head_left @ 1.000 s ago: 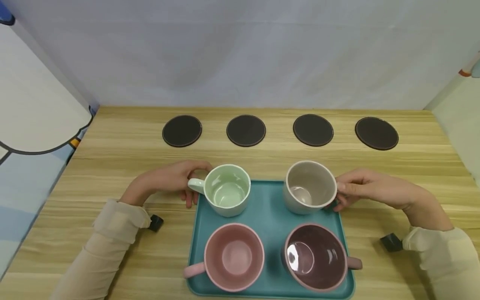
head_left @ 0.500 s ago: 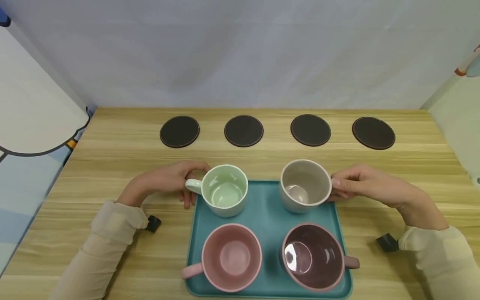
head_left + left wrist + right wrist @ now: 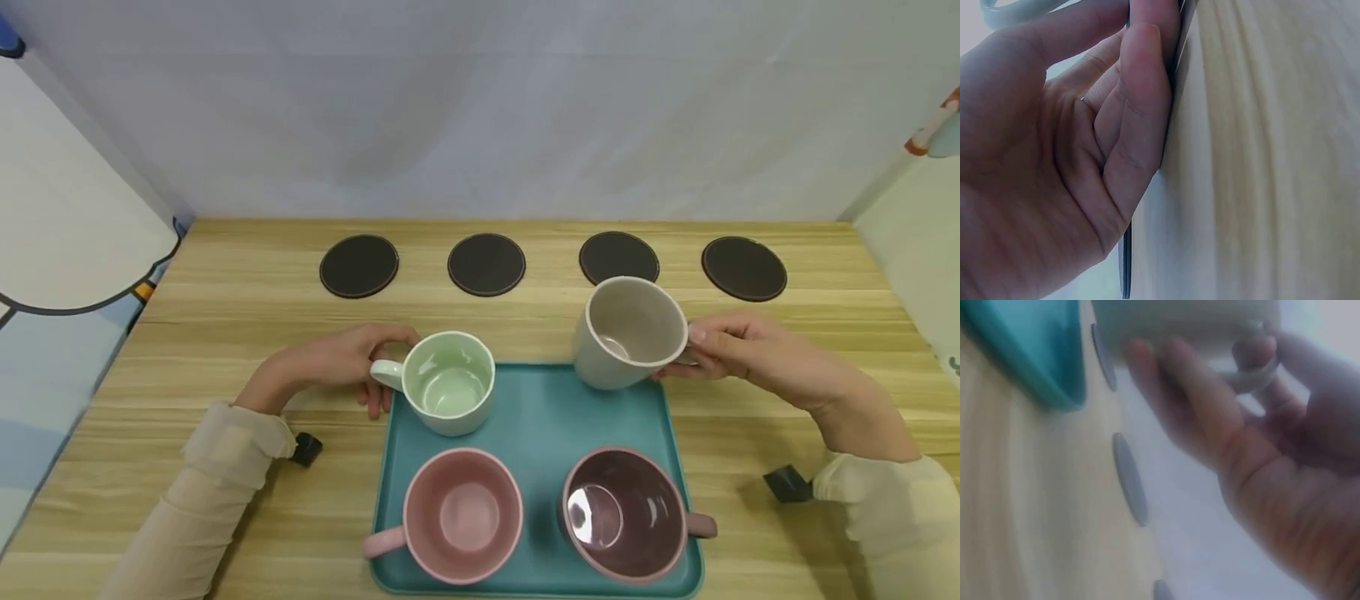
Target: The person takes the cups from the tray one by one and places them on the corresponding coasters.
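I see the right hand (image 3: pixel 768 357) pinch the beige mug (image 3: pixel 633 329) by its handle (image 3: pixel 1249 381), which points right; the mug hangs near-upright over the far edge of the tray (image 3: pixel 536 417). At the tray's far-left corner, the left hand (image 3: pixel 347 358) nears the green mug (image 3: pixel 450 387), its hold unclear to me. Only the left wrist view shows fingers (image 3: pixel 1135 125) against the worktop (image 3: pixel 1260 156).

R hand (image 3: pixel 1285 478) w/ pale mug (image 3: pixel 1185 325) by handle (image 3: pixel 1250 380); teal tray (image 3: pixel 1019 369) & 3 discs (image 3: pixel 1130 479) on tbl (image 3: pixel 1047 506)
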### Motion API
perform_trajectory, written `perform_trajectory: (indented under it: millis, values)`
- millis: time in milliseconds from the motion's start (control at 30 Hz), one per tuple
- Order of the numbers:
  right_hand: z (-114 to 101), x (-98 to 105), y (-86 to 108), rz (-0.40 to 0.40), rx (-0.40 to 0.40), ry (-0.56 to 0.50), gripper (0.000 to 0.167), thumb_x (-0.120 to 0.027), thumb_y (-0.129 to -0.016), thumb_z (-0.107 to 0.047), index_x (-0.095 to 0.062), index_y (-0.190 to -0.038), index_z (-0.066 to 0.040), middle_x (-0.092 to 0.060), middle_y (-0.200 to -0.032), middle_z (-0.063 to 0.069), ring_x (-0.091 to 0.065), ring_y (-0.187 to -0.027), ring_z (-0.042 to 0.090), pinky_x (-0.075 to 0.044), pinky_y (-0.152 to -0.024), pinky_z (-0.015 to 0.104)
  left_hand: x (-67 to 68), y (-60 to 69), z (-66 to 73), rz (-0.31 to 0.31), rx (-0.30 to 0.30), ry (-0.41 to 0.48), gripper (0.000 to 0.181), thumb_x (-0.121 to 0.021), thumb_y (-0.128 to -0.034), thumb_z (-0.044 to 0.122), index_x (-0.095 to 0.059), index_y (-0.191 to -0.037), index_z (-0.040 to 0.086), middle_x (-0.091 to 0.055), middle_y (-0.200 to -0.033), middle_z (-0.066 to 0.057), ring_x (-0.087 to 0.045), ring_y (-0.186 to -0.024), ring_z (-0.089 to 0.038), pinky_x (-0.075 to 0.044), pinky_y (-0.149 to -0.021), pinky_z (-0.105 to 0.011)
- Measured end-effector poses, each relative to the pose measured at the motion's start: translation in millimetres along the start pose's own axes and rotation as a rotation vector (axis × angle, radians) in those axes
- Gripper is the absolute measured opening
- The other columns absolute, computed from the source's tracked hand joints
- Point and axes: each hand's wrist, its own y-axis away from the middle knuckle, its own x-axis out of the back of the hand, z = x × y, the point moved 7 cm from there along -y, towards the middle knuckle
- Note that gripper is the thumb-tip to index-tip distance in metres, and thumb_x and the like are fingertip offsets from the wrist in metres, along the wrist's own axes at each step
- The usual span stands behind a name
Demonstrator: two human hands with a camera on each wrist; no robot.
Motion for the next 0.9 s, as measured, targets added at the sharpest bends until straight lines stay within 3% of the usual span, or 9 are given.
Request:
perform_trajectory:
  millis: [133, 233, 300, 367, 467, 633, 900]
  values:
    - [-6, 6, 0.8, 0.071, -0.005, -0.056, 0.041, -0.029, -0.114, -0.001, -0.062, -0.137, 0.006, -0.074, -0.132, 0.007, -0.072, -0.121, 0.019, -0.055, -0.106, 0.026, 0.7, 1.2, 1.0, 0.001, -0.011, -0.005, 0.039, -0.053, -0.1043, 0.004, -0.051, -0.143, 0.009, -0.074, -0.074, -0.016, -0.073, -0.060, -0.025, -0.060, -0.056, -0.033]
    - [-10, 12, 1.6, 0.149, 0.005, -0.121, 0.039, -0.030, -0.114, -0.003, -0.066, -0.114, 0.010, -0.072, -0.134, 0.004, -0.073, -0.120, 0.022, -0.056, -0.106, 0.029, 1.1, 0.6, 1.4, 0.001, -0.012, -0.011, 0.038, -0.053, -0.1047, 0.004, -0.050, -0.143, 0.008, -0.074, -0.074, -0.017, -0.073, -0.059, -0.025, -0.059, -0.055, -0.032]
    - [-10, 18, 3.1, 0.216, 0.015, -0.166, 0.038, -0.031, -0.114, -0.004, -0.061, -0.093, 0.008, -0.072, -0.133, 0.004, -0.074, -0.119, 0.023, -0.056, -0.105, 0.031, 1.1, 0.3, 0.7, 0.003, -0.007, -0.015, 0.038, -0.053, -0.1048, 0.003, -0.050, -0.143, 0.007, -0.074, -0.074, -0.017, -0.073, -0.060, -0.025, -0.059, -0.055, -0.031]
    - [-9, 23, 5.5, 0.289, 0.018, -0.194, 0.038, -0.032, -0.114, -0.007, -0.051, -0.083, 0.004, -0.068, -0.134, 0.003, -0.074, -0.119, 0.022, -0.056, -0.103, 0.031, 1.2, 0.6, -0.2, 0.006, -0.002, -0.016, 0.039, -0.053, -0.1047, 0.004, -0.050, -0.143, 0.006, -0.074, -0.074, -0.018, -0.073, -0.060, -0.025, -0.059, -0.055, -0.031]
    - [-4, 33, 10.5, 0.407, 0.006, -0.282, 0.039, -0.037, -0.114, -0.012, -0.048, -0.079, 0.002, -0.062, -0.135, 0.005, -0.075, -0.117, 0.022, -0.057, -0.101, 0.030, 1.4, 0.3, -1.4, 0.008, -0.001, -0.012, 0.039, -0.052, -0.1046, 0.003, -0.049, -0.143, 0.006, -0.074, -0.074, -0.017, -0.073, -0.060, -0.025, -0.058, -0.055, -0.031]
    - [3, 48, 19.5, 0.591, 0.017, -0.435, 0.039, -0.047, -0.111, -0.016, -0.052, -0.078, 0.004, -0.058, -0.113, 0.010, -0.077, -0.112, 0.025, -0.058, -0.099, 0.030, 1.3, -0.4, -3.1, 0.004, 0.000, 0.001, 0.040, -0.052, -0.1042, 0.003, -0.049, -0.144, 0.005, -0.074, -0.074, -0.018, -0.073, -0.059, -0.025, -0.058, -0.054, -0.030]
    - [6, 71, 39.4, 0.813, 0.055, -0.536, 0.036, -0.058, -0.106, -0.019, -0.059, -0.079, 0.005, -0.061, -0.090, 0.008, -0.079, -0.100, 0.023, -0.061, -0.092, 0.027, 0.5, -0.9, -2.2, 0.000, -0.010, 0.015, 0.038, -0.054, -0.1041, 0.005, -0.050, -0.142, 0.009, -0.074, -0.074, -0.017, -0.074, -0.060, -0.026, -0.060, -0.055, -0.032]
